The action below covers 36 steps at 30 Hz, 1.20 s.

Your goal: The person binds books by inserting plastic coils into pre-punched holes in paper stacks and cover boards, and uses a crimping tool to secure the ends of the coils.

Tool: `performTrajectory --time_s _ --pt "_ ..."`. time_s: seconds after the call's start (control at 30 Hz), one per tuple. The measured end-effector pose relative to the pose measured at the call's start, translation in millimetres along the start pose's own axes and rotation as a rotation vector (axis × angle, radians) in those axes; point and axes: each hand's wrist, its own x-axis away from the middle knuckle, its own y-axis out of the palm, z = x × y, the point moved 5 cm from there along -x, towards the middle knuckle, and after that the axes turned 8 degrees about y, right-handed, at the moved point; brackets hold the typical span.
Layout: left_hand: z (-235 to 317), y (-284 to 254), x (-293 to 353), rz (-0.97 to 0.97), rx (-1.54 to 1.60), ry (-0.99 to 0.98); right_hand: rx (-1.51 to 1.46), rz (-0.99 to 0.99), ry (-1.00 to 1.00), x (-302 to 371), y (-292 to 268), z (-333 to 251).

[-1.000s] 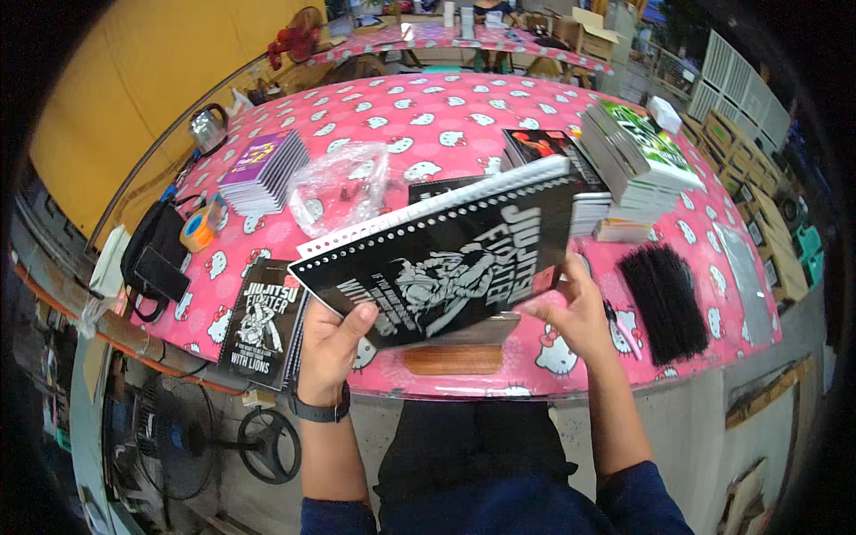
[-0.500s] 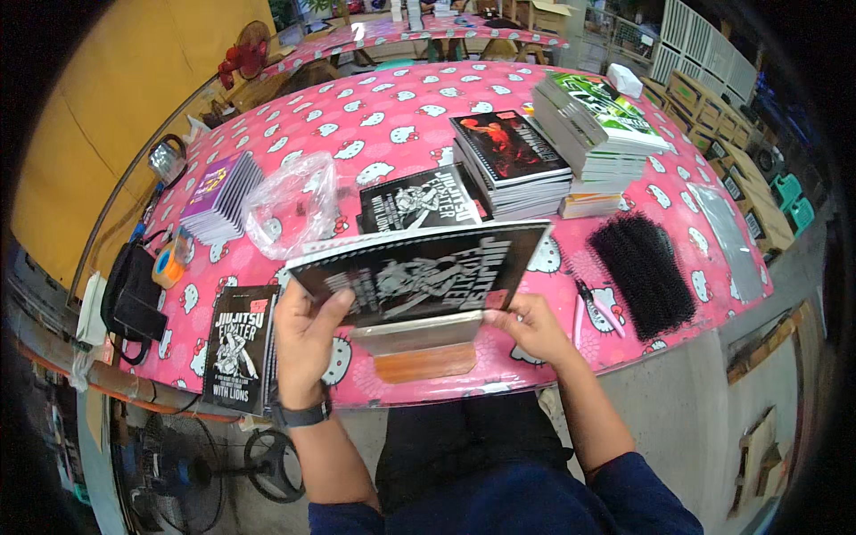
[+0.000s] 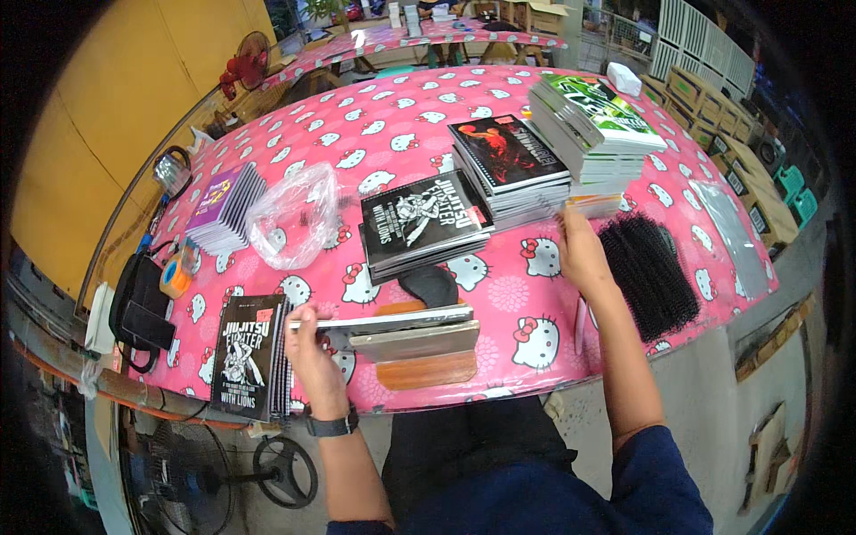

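Observation:
My left hand (image 3: 316, 370) grips the left end of a notebook (image 3: 392, 321), which stands on edge with its top edge toward me. It rests against a grey upright plate (image 3: 415, 342) on an orange-brown wooden stand (image 3: 426, 371). My right hand (image 3: 586, 256) is raised beside a bundle of black plastic binding coils (image 3: 649, 276). Its fingertips are pinched near the notebook stacks; a thin coil may be in them, too faint to be sure. Pink-handled pliers (image 3: 580, 326) show partly past my right forearm.
Black-covered notebooks (image 3: 426, 214) lie stacked beyond the stand, more (image 3: 245, 357) at the left edge. Behind are a red-figure stack (image 3: 508, 152) and a tall green-topped stack (image 3: 602, 111). Purple notebooks (image 3: 223, 209), a clear plastic bag (image 3: 294, 218), orange tape (image 3: 176, 278) and a black pouch (image 3: 141, 312) are left.
The notebook has gone from tilted in both hands to upright against the plate, held by my left hand. My right hand has let go and moved right and away from me, toward the coils.

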Motion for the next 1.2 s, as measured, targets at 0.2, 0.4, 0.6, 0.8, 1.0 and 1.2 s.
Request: performTrajectory --time_s 0.2,0.4,0.6,0.8,1.0,1.2 --pt "54.4 24.8 30.9 0.214 -0.595 0.761 -0.367 -0.37 0.011 33.5 -49.6 -99.2" --pt "62.0 134.6 81.2 -0.487 -0.995 0.768 -0.538 -0.608 -0.005 56.3 -36.5 -116.1" --pt "45.7 142.1 77.5 -0.313 -0.941 0.889 -0.612 -0.514 -0.069 59.0 -30.1 -118.8" --pt "48.2 140.9 78.9 -0.333 -0.894 0.938 -0.598 -0.529 -0.283 53.6 -32.4 -122.6" --pt "48.7 131.3 76.5 -0.544 -0.777 0.932 -0.474 -0.87 -0.272 61.6 -32.3 -128.8" --pt "60.6 110.3 70.1 -0.67 -0.603 0.828 -0.671 -0.928 0.013 61.4 -32.0 -139.2"
